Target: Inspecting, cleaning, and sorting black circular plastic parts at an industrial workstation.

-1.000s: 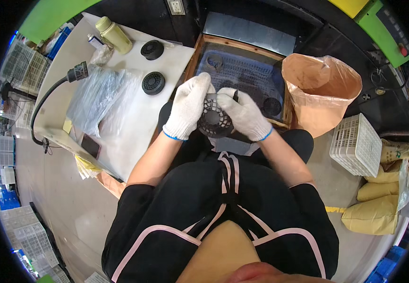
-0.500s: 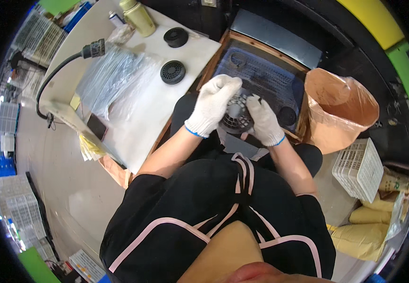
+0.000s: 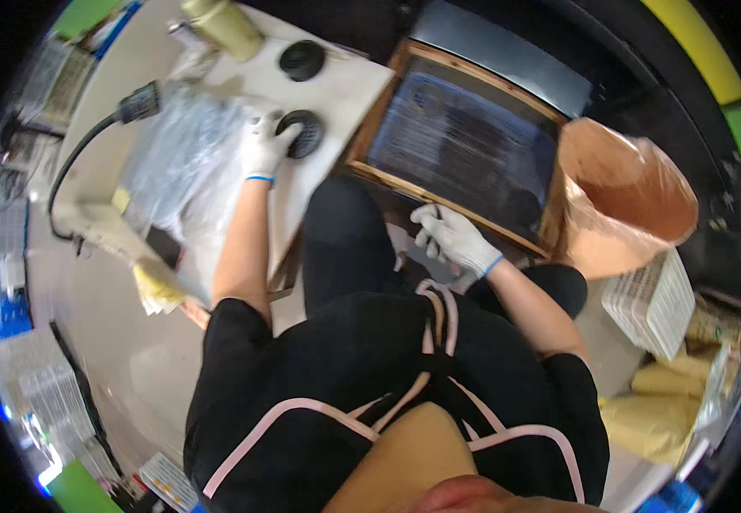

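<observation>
My left hand (image 3: 266, 147), in a white knit glove, is over the table at the left. Its thumb is stretched out onto a black round grille (image 3: 305, 134), the fingers spread apart from it over clear plastic. A second black round part (image 3: 302, 61) lies farther back on the table. My right hand (image 3: 456, 239), gloved alike, hangs above my lap in front of a wood-framed box (image 3: 464, 208). Its fingers are curled in. A small dark bit shows at the fingertips, too small to name.
Clear plastic bags (image 3: 178, 162) cover part of the white table (image 3: 340, 103), beside a black gooseneck lamp (image 3: 139, 103) and a pale yellow bottle (image 3: 225, 30). At the right stand a lined orange-brown bin (image 3: 618, 248) and stacked white baskets (image 3: 654, 299).
My left hand has moved left from above my lap to the grille on the table. The round grille between my hands is out of them and not seen there; my right hand has drawn down slightly.
</observation>
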Demonstrator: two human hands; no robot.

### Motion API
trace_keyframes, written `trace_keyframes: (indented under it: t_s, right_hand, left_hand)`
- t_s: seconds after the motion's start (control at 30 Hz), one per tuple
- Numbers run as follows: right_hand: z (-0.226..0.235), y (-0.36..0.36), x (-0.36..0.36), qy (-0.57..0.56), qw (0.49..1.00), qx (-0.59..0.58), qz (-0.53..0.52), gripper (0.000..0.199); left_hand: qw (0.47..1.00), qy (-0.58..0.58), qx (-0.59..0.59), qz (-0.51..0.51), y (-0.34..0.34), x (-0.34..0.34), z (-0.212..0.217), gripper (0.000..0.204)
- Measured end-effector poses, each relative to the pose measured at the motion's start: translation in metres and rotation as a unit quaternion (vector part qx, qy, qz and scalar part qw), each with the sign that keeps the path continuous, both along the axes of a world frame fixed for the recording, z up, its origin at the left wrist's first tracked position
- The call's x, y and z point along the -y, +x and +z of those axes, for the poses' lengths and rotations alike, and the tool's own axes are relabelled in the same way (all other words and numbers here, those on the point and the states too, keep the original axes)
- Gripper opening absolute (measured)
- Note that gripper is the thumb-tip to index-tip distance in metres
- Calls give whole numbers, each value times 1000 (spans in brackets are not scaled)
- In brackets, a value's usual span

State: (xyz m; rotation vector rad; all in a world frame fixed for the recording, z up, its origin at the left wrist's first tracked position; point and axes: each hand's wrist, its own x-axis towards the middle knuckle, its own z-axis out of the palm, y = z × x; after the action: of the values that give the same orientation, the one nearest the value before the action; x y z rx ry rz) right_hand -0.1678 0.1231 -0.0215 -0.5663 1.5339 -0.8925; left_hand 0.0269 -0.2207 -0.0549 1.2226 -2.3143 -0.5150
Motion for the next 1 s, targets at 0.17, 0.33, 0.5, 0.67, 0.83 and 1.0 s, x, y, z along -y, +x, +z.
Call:
trace_keyframes:
  t_s: [0.17,0.33,0.5,0.67,0.83,1.0]
  right_hand:
    - [-43,-91,-3,14,863,-462,202,38]
    - [-75,-173,-32,245,796,-514,206,56]
    - [-107,-193,-49,289,761,-498,300,97]
    - [-93,-206,-36,227,734,-530,360,57]
    - [-11,-155,4,-27,932,-327,154,37]
    - [68,-70,11,-117,987,-103,-48,32]
  left_hand:
    - [994,-89,-2,-59,4,10,7,41]
    - [991,-21,-106,-74,-18,-40,31,26]
    - [971,97,-169,-138,-6,-75,11,24]
    - [921,275,-270,-60,-10,-107,24,17]
    - [879,376,-235,-175,-31,-145,55,30]
    - [774,501,-272,-275,-63,-189,84,38]
